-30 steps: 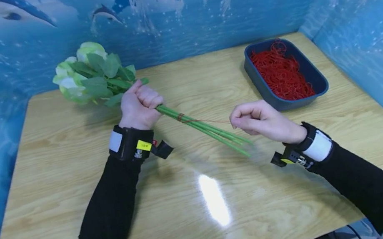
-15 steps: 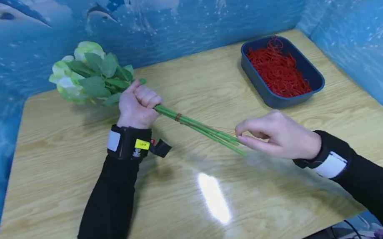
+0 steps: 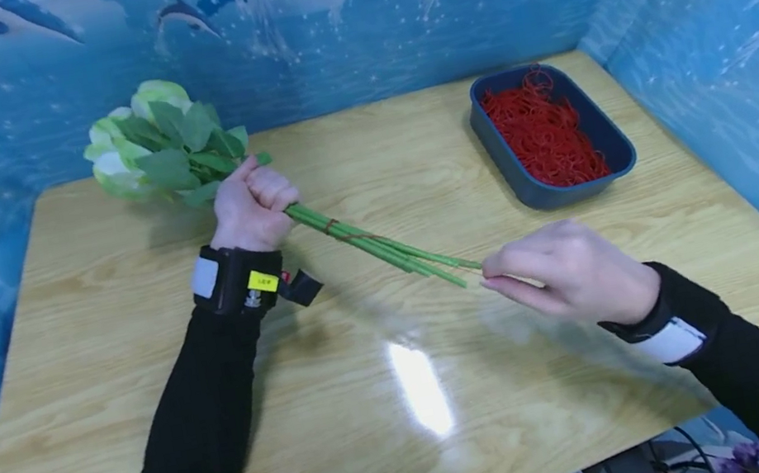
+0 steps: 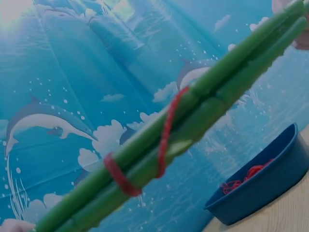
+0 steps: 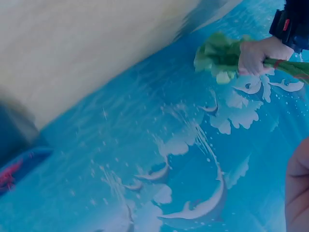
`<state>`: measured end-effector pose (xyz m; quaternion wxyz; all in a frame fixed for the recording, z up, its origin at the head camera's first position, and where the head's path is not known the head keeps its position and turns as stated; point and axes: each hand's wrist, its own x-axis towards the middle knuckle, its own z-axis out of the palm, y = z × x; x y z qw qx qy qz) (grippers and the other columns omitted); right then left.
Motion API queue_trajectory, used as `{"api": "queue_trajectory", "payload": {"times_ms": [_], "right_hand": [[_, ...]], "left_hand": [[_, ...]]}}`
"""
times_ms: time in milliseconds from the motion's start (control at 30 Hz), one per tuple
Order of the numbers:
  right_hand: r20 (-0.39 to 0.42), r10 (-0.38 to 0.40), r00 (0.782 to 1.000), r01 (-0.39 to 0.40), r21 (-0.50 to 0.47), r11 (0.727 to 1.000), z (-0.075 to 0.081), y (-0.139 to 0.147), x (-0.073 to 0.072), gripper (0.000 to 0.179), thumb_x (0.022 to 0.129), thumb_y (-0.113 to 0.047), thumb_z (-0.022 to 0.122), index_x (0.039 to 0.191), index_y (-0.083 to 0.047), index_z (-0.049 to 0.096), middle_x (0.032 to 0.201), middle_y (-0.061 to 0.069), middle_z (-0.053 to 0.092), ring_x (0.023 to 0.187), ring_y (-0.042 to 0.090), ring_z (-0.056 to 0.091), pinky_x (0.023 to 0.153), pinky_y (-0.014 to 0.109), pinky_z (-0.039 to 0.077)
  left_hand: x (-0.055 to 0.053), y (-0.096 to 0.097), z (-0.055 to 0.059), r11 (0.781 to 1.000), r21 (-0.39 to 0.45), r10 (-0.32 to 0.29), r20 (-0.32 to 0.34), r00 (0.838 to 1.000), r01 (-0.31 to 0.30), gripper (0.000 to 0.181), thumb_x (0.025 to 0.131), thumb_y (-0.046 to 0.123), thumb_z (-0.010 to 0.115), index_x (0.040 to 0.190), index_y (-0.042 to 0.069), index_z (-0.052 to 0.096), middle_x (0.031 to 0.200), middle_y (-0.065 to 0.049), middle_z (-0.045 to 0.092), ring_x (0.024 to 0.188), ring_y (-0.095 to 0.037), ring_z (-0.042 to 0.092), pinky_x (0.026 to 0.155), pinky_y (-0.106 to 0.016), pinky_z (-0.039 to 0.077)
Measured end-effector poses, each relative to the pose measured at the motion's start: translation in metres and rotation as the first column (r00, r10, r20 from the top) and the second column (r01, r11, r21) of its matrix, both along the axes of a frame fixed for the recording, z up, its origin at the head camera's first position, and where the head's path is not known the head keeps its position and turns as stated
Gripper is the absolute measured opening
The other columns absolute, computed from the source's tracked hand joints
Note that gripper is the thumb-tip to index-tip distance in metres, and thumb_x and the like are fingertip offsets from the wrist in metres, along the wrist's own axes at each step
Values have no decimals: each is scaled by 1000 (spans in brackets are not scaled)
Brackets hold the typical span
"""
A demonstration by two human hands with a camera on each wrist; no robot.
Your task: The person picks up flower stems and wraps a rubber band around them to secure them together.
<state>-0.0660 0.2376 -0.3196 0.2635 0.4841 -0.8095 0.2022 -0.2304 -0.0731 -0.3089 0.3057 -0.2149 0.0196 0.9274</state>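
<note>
My left hand (image 3: 249, 210) grips a bunch of artificial flowers (image 3: 119, 156), pale green and white blooms, just below the leaves. Their green stems (image 3: 381, 246) slant down to the right, over the table. A thin red rubber band (image 4: 166, 137) circles the stems and crosses them diagonally in the left wrist view. My right hand (image 3: 570, 271) pinches the end of one stem between fingers and thumb; the other stem ends fan out beside it. What lies inside those fingers is hidden. In the right wrist view the flower bunch (image 5: 219, 55) shows far off in the left hand.
A dark blue tub (image 3: 523, 191) filled with red rubber bands (image 3: 544, 138) stands at the back right of the wooden table (image 3: 110, 382). Dolphin-printed curtains (image 3: 317, 46) close off the back and sides. Cables (image 3: 687, 453) lie below the front edge.
My right hand has moved down and right, bringing the band along the stems, and now pinches a stem end. The left hand keeps its grip; the stem ends have spread apart.
</note>
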Motion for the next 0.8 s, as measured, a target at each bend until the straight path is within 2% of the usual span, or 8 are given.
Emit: {"api": "queue_trajectory", "payload": {"times_ms": [67,267,367,500,567,667,800], "right_hand": [[-32,0,999,0,21,1000,1,-1,1,25,107,-23,51,91,-9,65,74,-7,67,58,2,58,54,24,49],[-37,8,999,-7,46,999,0,-1,1,26,107,-21,50,91,-8,66,74,-5,68,57,4,58,53,25,49],[-110,10,994,-5,46,999,-2,0,-2,26,107,-19,50,90,-8,66,66,-6,60,51,4,49,47,22,42],[-236,36,971,-27,40,999,-2,0,-6,26,107,-12,47,90,-5,64,59,-6,38,48,4,25,43,20,20],[-283,60,957,-49,45,998,-1,0,-8,25,107,-8,44,93,-3,64,60,-4,32,51,5,17,45,21,13],[-325,103,940,-88,60,994,1,3,-10,24,106,-1,41,99,0,64,61,-3,31,54,6,13,47,22,10],[-329,151,932,-128,91,988,3,7,-13,23,104,5,41,107,3,64,63,-2,34,56,7,16,49,23,12]], "left_hand": [[0,0,-2,1000,-10,3,2,1000,-2,65,110,39,40,53,11,24,49,3,13,40,-11,6,49,-20,3],[-1,-2,-5,1000,-10,9,-4,1000,-9,64,109,39,40,53,11,25,48,3,13,39,-11,6,46,-21,4],[-2,-3,-5,1000,-20,0,-11,1000,0,65,109,40,40,53,11,26,48,3,14,39,-12,8,45,-22,6],[-4,-5,-6,999,10,-40,-6,999,40,66,109,42,39,53,11,25,49,4,13,40,-11,7,46,-22,5],[-5,-5,-6,997,33,-68,-6,998,68,66,109,42,38,53,12,24,50,5,12,41,-9,6,47,-21,4],[-6,-5,-6,993,48,-110,-15,994,111,66,110,43,37,53,12,23,51,6,11,43,-7,5,49,-20,4],[-7,-5,-6,987,27,-155,-22,988,155,65,110,43,36,54,12,24,51,6,12,44,-6,5,49,-20,5]]}}
